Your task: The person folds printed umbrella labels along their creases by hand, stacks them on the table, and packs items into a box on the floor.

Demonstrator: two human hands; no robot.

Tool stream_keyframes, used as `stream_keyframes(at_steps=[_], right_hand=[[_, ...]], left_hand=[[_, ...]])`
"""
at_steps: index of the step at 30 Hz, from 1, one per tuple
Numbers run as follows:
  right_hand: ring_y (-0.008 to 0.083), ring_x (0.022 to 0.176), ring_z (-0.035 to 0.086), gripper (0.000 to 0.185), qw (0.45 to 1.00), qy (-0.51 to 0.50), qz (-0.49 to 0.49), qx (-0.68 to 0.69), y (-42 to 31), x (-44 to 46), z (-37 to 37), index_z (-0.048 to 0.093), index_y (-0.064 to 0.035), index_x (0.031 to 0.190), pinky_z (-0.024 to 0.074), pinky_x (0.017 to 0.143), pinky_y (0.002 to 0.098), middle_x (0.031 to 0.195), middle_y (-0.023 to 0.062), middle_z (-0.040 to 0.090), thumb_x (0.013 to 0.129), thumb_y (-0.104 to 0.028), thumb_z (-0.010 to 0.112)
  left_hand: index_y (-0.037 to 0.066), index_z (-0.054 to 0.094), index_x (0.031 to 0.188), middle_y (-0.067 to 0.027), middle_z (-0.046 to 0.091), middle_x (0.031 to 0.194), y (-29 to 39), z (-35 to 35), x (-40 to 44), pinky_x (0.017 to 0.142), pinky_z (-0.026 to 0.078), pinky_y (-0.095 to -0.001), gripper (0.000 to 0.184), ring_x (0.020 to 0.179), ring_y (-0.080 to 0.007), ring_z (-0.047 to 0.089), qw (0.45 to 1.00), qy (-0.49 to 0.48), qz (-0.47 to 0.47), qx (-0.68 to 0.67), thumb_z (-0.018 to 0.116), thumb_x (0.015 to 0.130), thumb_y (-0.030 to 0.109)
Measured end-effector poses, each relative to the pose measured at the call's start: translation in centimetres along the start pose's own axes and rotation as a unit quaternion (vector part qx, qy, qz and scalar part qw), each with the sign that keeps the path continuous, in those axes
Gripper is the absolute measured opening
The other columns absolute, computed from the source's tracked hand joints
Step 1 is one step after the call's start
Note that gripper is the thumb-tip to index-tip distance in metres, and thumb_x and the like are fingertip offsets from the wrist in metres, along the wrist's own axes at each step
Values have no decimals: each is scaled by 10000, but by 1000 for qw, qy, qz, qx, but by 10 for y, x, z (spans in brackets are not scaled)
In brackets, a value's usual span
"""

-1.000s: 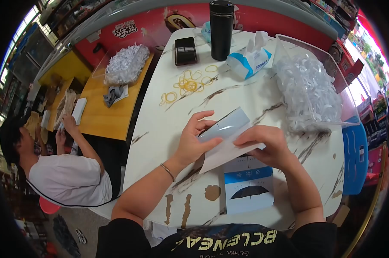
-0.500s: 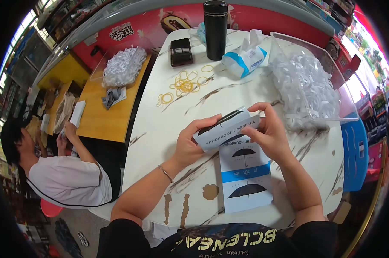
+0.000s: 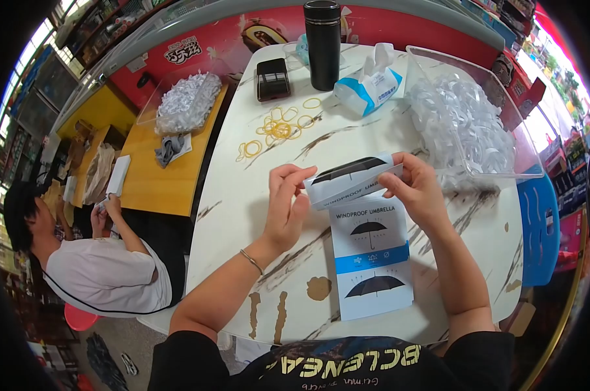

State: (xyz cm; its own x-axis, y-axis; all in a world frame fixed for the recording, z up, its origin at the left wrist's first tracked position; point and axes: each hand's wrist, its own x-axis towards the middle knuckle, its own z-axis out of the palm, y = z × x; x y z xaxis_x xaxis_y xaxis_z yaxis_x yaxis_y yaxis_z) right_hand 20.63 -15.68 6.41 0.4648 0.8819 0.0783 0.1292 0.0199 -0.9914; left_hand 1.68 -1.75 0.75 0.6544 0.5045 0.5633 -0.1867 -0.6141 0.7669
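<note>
A folded printed paper sleeve, marked "WINDPROOF UMBRELLA" with a black umbrella picture, is held above the table between my hands. My right hand pinches its right end between thumb and fingers. At its left end, my left hand grips the upper corner with its fingertips, while other fingers stand away from the paper. Below lies a flat sheet or stack of matching printed sleeves, white with a blue band; whether it is more than one cannot be told.
Yellow rubber bands lie on the marble-pattern table. Behind are a black box-like item, a black flask and a tissue pack. A clear bin holds pale strips. A co-worker sits left.
The sleeve has tilted, showing more of its umbrella picture and less of its lettering. My left hand's fingers have loosened and shifted to its left corner. More of the sheet below shows.
</note>
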Motion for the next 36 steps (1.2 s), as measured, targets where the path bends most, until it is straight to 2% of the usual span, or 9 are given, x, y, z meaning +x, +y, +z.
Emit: stream_keyframes(at_steps=[3,6,9,15,22,24,27,33,36], right_hand=[[39,629,536,194,1000,10,-13,-3,0,-1,-1,565,-3,969,415,565,182,749,21,630,827,-110,641],[37,626,530,195,1000,17,-23,-11,3,1,1,565,-2,972,407,557,179,748,22,631,832,-117,638],[37,632,537,202,999,20,-22,-11,6,1,2,562,2,980,402,552,174,753,30,637,834,-115,637],[32,672,541,215,999,21,-12,-23,6,-1,4,539,8,1004,417,587,166,778,22,623,837,-93,629],[27,668,531,217,999,28,-10,-38,9,1,2,532,9,997,419,592,162,769,10,612,833,-90,634],[53,670,577,229,998,33,-30,-41,7,2,0,548,21,989,436,575,178,765,46,640,820,-94,651],[67,660,598,232,997,40,-38,-44,8,2,0,559,26,981,448,562,189,757,61,653,810,-93,662],[61,644,589,237,996,45,-45,-57,11,3,0,562,23,981,450,558,192,744,56,649,802,-92,669],[57,642,585,241,996,48,-55,-42,13,4,0,562,21,982,446,556,190,740,55,647,800,-93,672]], left_hand=[[20,482,1230,-77,485,993,-8,-7,0,698,381,-233,335,812,-118,428,999,-18,-30,21,407,911,89],[19,482,1225,-37,508,880,-1,-3,-3,607,378,-196,317,718,-89,450,964,-21,-178,-197,381,948,135],[26,446,1210,-41,554,884,0,1,-6,542,365,-193,323,618,-76,446,936,-23,-225,-269,355,965,217],[15,412,1158,-59,527,831,1,3,-7,529,382,-216,259,627,-93,480,899,-9,-218,-379,337,970,175],[18,431,1120,-46,525,757,3,5,-7,506,370,-210,213,598,-87,478,905,-34,-245,-347,372,961,147],[20,440,1102,-34,519,702,-3,4,-7,495,365,-201,194,579,-81,478,918,-56,-234,-314,397,954,137],[27,449,1073,-23,503,643,1,6,-4,479,363,-189,166,556,-76,480,888,-39,-266,-374,429,942,127],[45,449,1062,-35,511,650,9,7,-2,469,375,-202,147,554,-87,490,841,-15,-331,-427,434,930,108],[47,444,1066,-44,521,686,9,7,-2,477,380,-208,149,572,-91,497,838,-22,-324,-438,421,934,112]])
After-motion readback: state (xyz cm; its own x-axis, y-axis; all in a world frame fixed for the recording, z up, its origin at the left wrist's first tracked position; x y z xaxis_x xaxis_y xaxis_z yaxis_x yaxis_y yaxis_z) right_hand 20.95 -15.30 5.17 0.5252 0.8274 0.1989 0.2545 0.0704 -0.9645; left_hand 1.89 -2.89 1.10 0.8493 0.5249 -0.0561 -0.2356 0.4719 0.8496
